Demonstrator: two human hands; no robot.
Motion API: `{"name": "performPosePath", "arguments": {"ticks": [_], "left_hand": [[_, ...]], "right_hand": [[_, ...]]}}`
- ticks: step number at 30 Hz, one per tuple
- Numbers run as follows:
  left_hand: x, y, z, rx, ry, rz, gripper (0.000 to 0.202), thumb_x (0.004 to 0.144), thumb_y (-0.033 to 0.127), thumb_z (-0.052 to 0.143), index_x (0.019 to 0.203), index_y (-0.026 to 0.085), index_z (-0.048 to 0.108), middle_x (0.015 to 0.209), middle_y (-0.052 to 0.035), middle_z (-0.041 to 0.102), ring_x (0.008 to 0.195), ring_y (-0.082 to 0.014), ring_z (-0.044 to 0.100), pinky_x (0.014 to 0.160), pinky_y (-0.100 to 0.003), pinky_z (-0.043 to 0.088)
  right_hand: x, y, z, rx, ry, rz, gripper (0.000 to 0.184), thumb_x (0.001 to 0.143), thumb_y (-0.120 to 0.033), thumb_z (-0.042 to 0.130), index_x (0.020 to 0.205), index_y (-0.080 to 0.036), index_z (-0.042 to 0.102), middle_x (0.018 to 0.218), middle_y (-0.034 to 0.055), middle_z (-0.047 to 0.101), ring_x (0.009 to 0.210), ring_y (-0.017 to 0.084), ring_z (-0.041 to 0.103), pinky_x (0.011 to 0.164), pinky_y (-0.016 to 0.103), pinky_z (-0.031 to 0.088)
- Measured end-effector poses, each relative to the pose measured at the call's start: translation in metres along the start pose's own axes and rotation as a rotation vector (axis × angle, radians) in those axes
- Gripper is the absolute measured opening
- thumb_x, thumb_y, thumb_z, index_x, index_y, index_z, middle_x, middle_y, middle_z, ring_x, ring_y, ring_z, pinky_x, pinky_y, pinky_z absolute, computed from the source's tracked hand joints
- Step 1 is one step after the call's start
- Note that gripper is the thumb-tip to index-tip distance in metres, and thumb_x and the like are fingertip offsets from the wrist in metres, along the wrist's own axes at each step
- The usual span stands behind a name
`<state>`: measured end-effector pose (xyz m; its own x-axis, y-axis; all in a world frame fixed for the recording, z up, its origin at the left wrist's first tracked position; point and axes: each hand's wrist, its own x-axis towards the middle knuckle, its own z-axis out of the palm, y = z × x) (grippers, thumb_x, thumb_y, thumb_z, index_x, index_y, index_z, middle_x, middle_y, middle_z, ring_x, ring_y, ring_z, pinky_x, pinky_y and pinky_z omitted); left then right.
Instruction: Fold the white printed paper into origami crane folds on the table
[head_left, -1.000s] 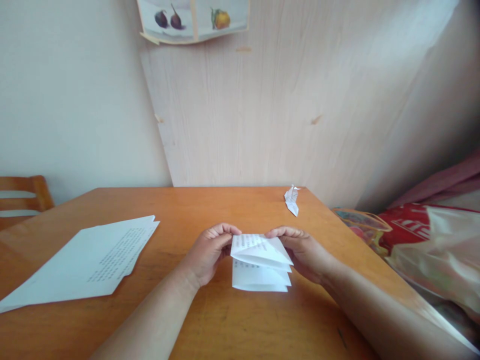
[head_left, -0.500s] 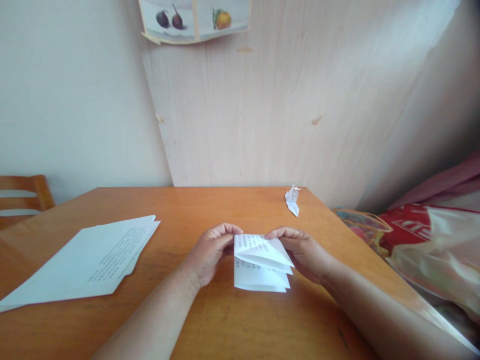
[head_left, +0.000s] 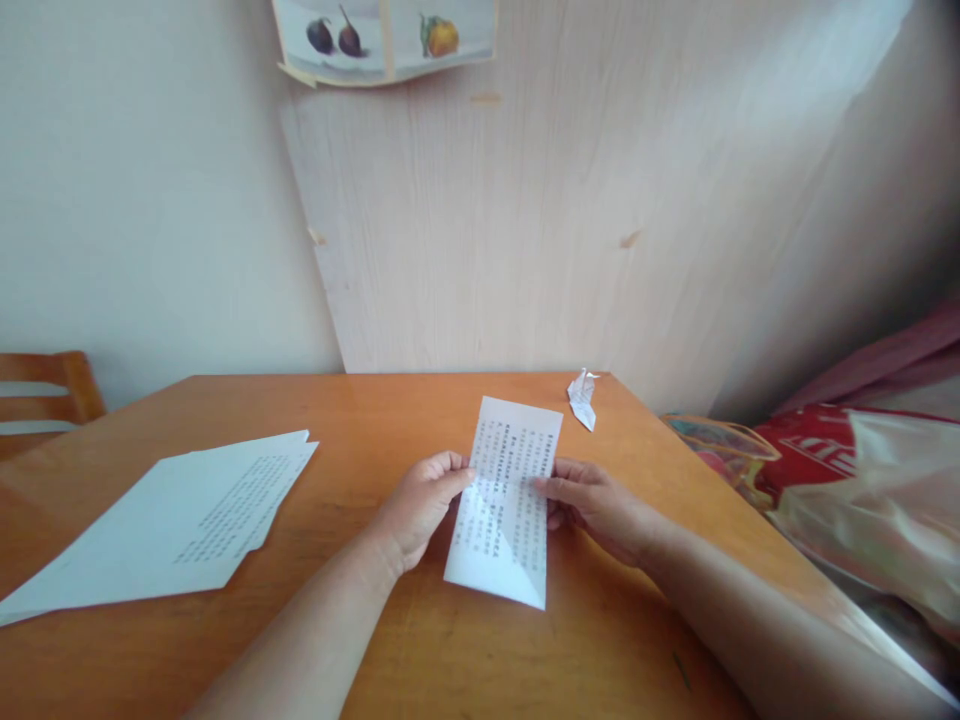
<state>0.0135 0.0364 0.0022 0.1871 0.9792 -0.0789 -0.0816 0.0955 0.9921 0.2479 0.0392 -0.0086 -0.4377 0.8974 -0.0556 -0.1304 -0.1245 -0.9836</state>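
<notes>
Both my hands hold a white printed paper (head_left: pixel 508 500) over the orange wooden table (head_left: pixel 420 650). The sheet is opened out into a long rectangle with a crease across its middle. My left hand (head_left: pixel 420 505) pinches its left edge at the crease, fingers curled. My right hand (head_left: pixel 592 505) grips the right edge, fingers pressed on the sheet. The paper's far half tilts up off the table and its near corner rests low.
A stack of printed sheets (head_left: pixel 180 520) lies at the left. A small folded paper figure (head_left: pixel 583 398) sits at the table's far right corner. A wooden chair (head_left: pixel 45 385) stands at left. Plastic bags (head_left: pixel 847 500) are piled beside the table's right edge.
The folded paper has been opened out: its top layers were lifted away from me and it now forms a long flat strip. Both hands shifted to the strip's middle edges.
</notes>
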Motion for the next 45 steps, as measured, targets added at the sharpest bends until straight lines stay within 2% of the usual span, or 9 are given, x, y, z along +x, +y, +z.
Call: {"name": "performPosePath", "arguments": {"ticks": [6, 10, 13, 18, 22, 25, 28, 39, 45], "left_hand": [[-0.003, 0.002, 0.002, 0.134, -0.115, -0.074, 0.018, 0.082, 0.024, 0.065, 0.095, 0.019, 0.054, 0.078, -0.0009, 0.067, 0.066, -0.0154, 0.063, 0.060, -0.026, 0.044], [-0.005, 0.003, 0.005, 0.324, -0.112, -0.086, 0.024, 0.086, 0.028, 0.061, 0.107, 0.020, 0.052, 0.076, 0.0010, 0.064, 0.062, -0.0156, 0.062, 0.054, -0.025, 0.043], [-0.001, 0.000, 0.002, 0.505, -0.006, 0.006, 0.029, 0.088, 0.029, 0.059, 0.114, 0.019, 0.052, 0.081, -0.0008, 0.067, 0.067, -0.0177, 0.064, 0.058, -0.028, 0.046], [0.005, -0.003, -0.005, 0.786, 0.124, 0.327, 0.019, 0.090, 0.025, 0.055, 0.106, 0.019, 0.062, 0.102, -0.0074, 0.071, 0.094, -0.0209, 0.066, 0.086, -0.035, 0.051], [-0.002, -0.001, -0.001, 1.031, -0.083, 0.486, 0.024, 0.091, 0.024, 0.053, 0.109, 0.022, 0.069, 0.109, -0.0075, 0.072, 0.104, -0.0246, 0.063, 0.094, -0.040, 0.047], [-0.006, -0.001, 0.003, 1.152, -0.267, 0.520, 0.031, 0.087, 0.020, 0.055, 0.115, 0.021, 0.071, 0.112, -0.0088, 0.072, 0.107, -0.0274, 0.061, 0.096, -0.042, 0.045], [-0.008, -0.004, 0.003, 1.203, -0.346, 0.509, 0.037, 0.086, 0.016, 0.054, 0.119, 0.021, 0.070, 0.118, -0.0086, 0.070, 0.110, -0.0275, 0.059, 0.098, -0.042, 0.044], [-0.008, -0.005, 0.002, 1.278, -0.381, 0.483, 0.045, 0.087, 0.017, 0.049, 0.129, 0.024, 0.063, 0.133, -0.0052, 0.063, 0.115, -0.0269, 0.054, 0.102, -0.042, 0.041], [-0.009, -0.005, 0.003, 1.287, -0.372, 0.484, 0.046, 0.087, 0.017, 0.048, 0.129, 0.028, 0.063, 0.133, -0.0039, 0.062, 0.114, -0.0267, 0.052, 0.102, -0.042, 0.040]], "right_hand": [[-0.001, -0.006, 0.001, 0.054, 0.126, -0.068, 0.033, 0.083, -0.033, 0.072, 0.112, -0.019, 0.063, 0.101, 0.0062, 0.071, 0.090, 0.020, 0.066, 0.077, 0.031, 0.051], [-0.001, -0.008, -0.003, -0.079, 0.230, 0.010, 0.040, 0.075, -0.023, 0.073, 0.112, -0.018, 0.060, 0.093, 0.0050, 0.072, 0.081, 0.019, 0.067, 0.070, 0.030, 0.051], [0.000, -0.008, -0.007, -0.267, 0.276, 0.045, 0.037, 0.073, -0.019, 0.068, 0.109, -0.018, 0.059, 0.083, 0.0033, 0.071, 0.072, 0.019, 0.066, 0.060, 0.027, 0.049], [0.002, -0.004, -0.012, -0.482, 0.400, 0.006, 0.051, 0.070, -0.017, 0.064, 0.121, -0.020, 0.054, 0.076, -0.0004, 0.066, 0.064, 0.017, 0.062, 0.052, 0.025, 0.045], [0.005, 0.000, -0.017, -0.557, 0.416, 0.028, 0.058, 0.071, -0.019, 0.065, 0.127, -0.021, 0.051, 0.071, -0.0017, 0.062, 0.057, 0.016, 0.059, 0.049, 0.026, 0.044], [0.006, 0.003, -0.023, -0.572, 0.421, 0.045, 0.058, 0.071, -0.022, 0.066, 0.127, -0.022, 0.051, 0.070, -0.0006, 0.061, 0.057, 0.017, 0.058, 0.050, 0.029, 0.044], [0.007, 0.004, -0.028, -0.569, 0.456, 0.059, 0.061, 0.070, -0.023, 0.069, 0.128, -0.022, 0.051, 0.077, 0.0012, 0.062, 0.061, 0.019, 0.059, 0.054, 0.031, 0.045], [0.010, 0.005, -0.037, -0.578, 0.458, -0.009, 0.062, 0.080, -0.031, 0.066, 0.136, -0.016, 0.045, 0.074, -0.0002, 0.060, 0.066, 0.019, 0.060, 0.057, 0.031, 0.043], [0.012, 0.011, -0.046, -0.935, 0.450, -0.027, 0.057, 0.080, -0.025, 0.063, 0.136, -0.016, 0.050, 0.085, 0.0040, 0.066, 0.073, 0.019, 0.062, 0.066, 0.031, 0.046]]}}
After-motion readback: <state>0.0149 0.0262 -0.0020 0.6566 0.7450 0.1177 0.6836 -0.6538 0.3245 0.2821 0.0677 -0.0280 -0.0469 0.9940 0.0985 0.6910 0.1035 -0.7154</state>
